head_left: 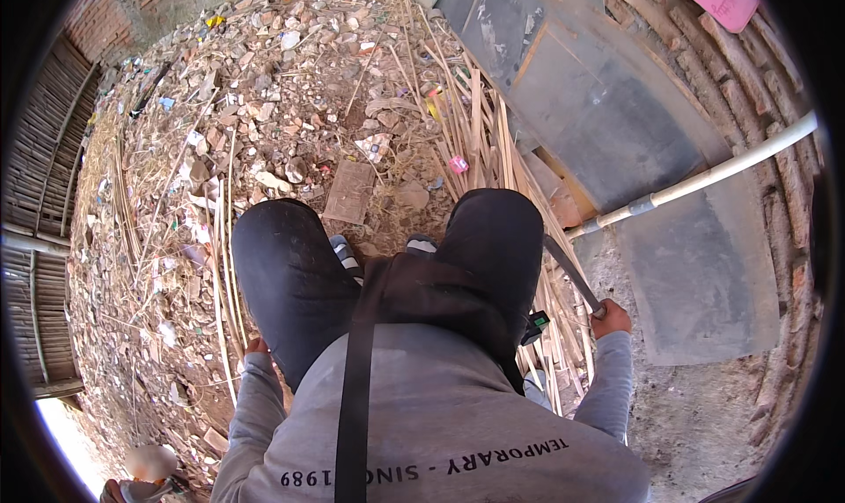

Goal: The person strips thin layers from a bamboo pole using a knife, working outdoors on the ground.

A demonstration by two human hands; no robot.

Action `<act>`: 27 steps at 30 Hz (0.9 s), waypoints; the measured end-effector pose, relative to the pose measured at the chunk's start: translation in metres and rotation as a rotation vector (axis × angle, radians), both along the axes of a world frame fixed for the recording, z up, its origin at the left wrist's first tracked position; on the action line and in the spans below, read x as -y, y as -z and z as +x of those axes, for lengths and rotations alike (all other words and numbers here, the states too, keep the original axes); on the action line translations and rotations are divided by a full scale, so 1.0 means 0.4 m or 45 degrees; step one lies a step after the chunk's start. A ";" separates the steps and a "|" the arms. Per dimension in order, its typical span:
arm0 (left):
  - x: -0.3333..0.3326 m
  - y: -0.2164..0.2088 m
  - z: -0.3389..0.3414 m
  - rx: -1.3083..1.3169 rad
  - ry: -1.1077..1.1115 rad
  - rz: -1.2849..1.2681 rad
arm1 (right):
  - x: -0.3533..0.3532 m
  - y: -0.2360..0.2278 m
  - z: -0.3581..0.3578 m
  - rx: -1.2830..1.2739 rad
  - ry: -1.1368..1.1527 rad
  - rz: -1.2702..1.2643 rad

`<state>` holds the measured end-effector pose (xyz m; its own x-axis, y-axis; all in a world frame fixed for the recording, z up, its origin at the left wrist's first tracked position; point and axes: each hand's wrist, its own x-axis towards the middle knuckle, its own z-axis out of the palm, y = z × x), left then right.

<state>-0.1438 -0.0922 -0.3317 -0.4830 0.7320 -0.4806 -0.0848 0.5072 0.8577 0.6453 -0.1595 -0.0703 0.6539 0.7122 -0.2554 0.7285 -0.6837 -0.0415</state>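
I am squatting, my knees apart. My right hand is closed round the grip of a long dark-bladed knife. Its blade slants forward and left over a pile of split bamboo strips beside my right thigh. Low beside my left thigh, my left hand has its fingers curled, partly hidden by the sleeve and leg. Several thin bamboo strips lie right next to it; whether it grips one does not show. A small dark device with a green light sits by my right hip.
A flat brick lies ahead of my feet amid rubble and litter. Dark sheets and a white pipe are at right, along a brick wall. A slatted fence stands left. Another person is at lower left.
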 end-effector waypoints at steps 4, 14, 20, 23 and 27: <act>-0.055 -0.033 0.022 -0.152 0.246 -0.023 | 0.033 -0.015 0.055 -0.014 -0.015 0.210; -0.038 0.118 -0.038 0.140 0.178 0.164 | 0.065 -0.087 0.207 -0.371 -0.065 0.387; -0.062 -0.002 0.025 0.049 0.143 0.048 | 0.084 -0.205 0.171 -0.374 -0.112 0.444; -0.110 -0.111 0.070 0.054 0.048 -0.195 | 0.106 -0.266 0.150 -0.314 -0.126 0.423; -0.142 -0.128 0.059 0.211 -0.097 -0.137 | 0.109 -0.372 0.079 -0.215 -0.127 0.398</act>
<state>-0.1201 -0.0353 -0.2804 -0.4426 0.6367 -0.6314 -0.2619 0.5816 0.7701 0.6770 -0.2032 0.0784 0.5447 0.8309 -0.1138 0.7560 -0.5452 -0.3621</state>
